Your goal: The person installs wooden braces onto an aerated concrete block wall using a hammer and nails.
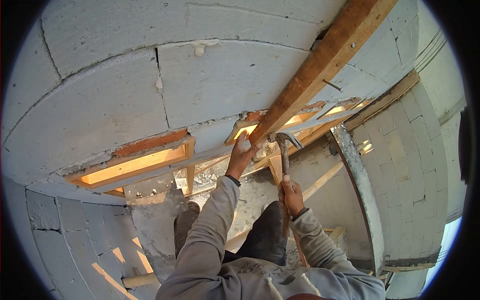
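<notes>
A claw hammer [285, 155] is in my right hand [292, 194], which wraps around its handle. The hammer head lies close to the lower end of a long wooden beam [320, 62], with its claw pointing right. My left hand [242, 156] holds the beam's lower end, fingers up along its left side; whether a nail sits there is hidden. A bent nail [332, 85] sticks out of the beam's right side higher up. The beam slants up across the block wall [215, 80].
Wood-framed openings [132, 167] with exposed red brick run along the wall's lower edge. Below are a rubble-strewn floor [150, 192], timber props [325, 180] and a cement-covered board [357, 190]. Another block wall [405, 170] stands on the right.
</notes>
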Motion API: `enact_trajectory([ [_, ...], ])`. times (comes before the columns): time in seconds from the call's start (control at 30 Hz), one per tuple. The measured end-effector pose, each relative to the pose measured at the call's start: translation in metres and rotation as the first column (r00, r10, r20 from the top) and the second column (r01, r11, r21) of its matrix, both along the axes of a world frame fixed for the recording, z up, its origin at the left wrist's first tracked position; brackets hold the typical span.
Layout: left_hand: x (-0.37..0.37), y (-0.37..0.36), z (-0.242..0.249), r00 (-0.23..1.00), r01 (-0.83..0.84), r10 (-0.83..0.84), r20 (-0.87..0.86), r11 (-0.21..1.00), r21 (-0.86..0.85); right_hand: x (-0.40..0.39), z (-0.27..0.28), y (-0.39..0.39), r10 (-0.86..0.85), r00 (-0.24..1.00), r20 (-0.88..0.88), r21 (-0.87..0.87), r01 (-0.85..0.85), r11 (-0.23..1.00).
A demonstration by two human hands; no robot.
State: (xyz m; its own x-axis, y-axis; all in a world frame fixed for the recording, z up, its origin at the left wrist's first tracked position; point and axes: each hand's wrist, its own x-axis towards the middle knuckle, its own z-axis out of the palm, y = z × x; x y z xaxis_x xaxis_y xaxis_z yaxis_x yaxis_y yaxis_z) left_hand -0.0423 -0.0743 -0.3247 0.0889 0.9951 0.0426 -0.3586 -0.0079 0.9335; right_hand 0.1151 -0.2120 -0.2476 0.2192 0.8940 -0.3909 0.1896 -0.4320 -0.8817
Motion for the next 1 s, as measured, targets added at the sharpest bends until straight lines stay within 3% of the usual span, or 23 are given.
enact_trajectory([
  [0.07, 0.003, 0.015, -0.009, 0.999, -0.019, 0.02, 0.034, 1.0, -0.009, -0.005, -0.003, -0.001, -0.005, 1.0, 0.006, 0.014, 0.005, 1.0],
  [0.13, 0.003, 0.028, -0.011, 0.985, 0.103, -0.11, 0.133, 0.993, 0.06, -0.008, -0.002, -0.001, -0.012, 1.0, 0.015, 0.037, 0.011, 0.999],
  [0.17, 0.009, 0.03, -0.01, 0.985, 0.012, -0.031, 0.171, 0.994, 0.108, -0.01, 0.0, -0.001, -0.003, 0.999, 0.045, 0.033, 0.002, 0.999],
  [0.2, 0.008, 0.033, -0.004, 0.983, 0.02, -0.039, 0.179, 0.994, 0.107, -0.011, 0.002, -0.001, 0.005, 0.997, 0.073, 0.03, -0.007, 1.0],
  [0.27, 0.002, 0.042, 0.008, 0.957, 0.188, -0.208, 0.202, 0.976, 0.113, -0.011, 0.004, -0.001, 0.001, 0.998, 0.063, 0.026, -0.003, 1.0],
  [0.4, 0.003, 0.052, 0.015, 0.948, 0.251, -0.268, 0.169, 0.961, 0.117, -0.008, 0.008, 0.0, 0.009, 0.999, 0.053, -0.004, -0.008, 1.0],
  [0.5, 0.006, 0.051, 0.011, 0.929, 0.256, -0.283, 0.237, 0.957, 0.139, -0.01, 0.004, 0.0, 0.007, 0.997, 0.075, 0.013, -0.008, 1.0],
  [0.57, 0.006, 0.055, 0.0, 0.962, 0.274, -0.264, -0.073, 0.942, 0.193, -0.009, 0.004, 0.0, 0.005, 0.998, 0.065, 0.0, -0.005, 1.0],
  [0.73, 0.004, 0.062, -0.01, 0.94, 0.254, -0.203, -0.275, 0.953, 0.166, -0.002, 0.001, 0.001, 0.007, 0.999, 0.041, 0.0, -0.007, 1.0],
  [0.8, 0.012, 0.065, -0.011, 0.871, 0.162, -0.019, -0.49, 0.955, 0.25, -0.005, 0.006, 0.001, 0.011, 1.0, 0.017, -0.014, -0.011, 1.0],
  [0.87, 0.012, 0.063, -0.009, 0.843, 0.234, -0.111, -0.526, 0.957, 0.174, -0.007, 0.007, -0.003, -0.009, 1.0, -0.006, -0.015, 0.009, 1.0],
  [0.93, 0.017, 0.061, -0.006, 0.97, 0.087, -0.016, -0.244, 0.955, 0.283, -0.004, 0.005, 0.0, -0.043, 0.999, -0.031, 0.017, 0.043, 0.999],
  [1.0, 0.02, 0.058, 0.003, 0.98, 0.086, -0.027, -0.197, 0.95, 0.299, 0.003, -0.005, -0.003, 0.017, 0.999, 0.032, 0.127, -0.021, 0.992],
])
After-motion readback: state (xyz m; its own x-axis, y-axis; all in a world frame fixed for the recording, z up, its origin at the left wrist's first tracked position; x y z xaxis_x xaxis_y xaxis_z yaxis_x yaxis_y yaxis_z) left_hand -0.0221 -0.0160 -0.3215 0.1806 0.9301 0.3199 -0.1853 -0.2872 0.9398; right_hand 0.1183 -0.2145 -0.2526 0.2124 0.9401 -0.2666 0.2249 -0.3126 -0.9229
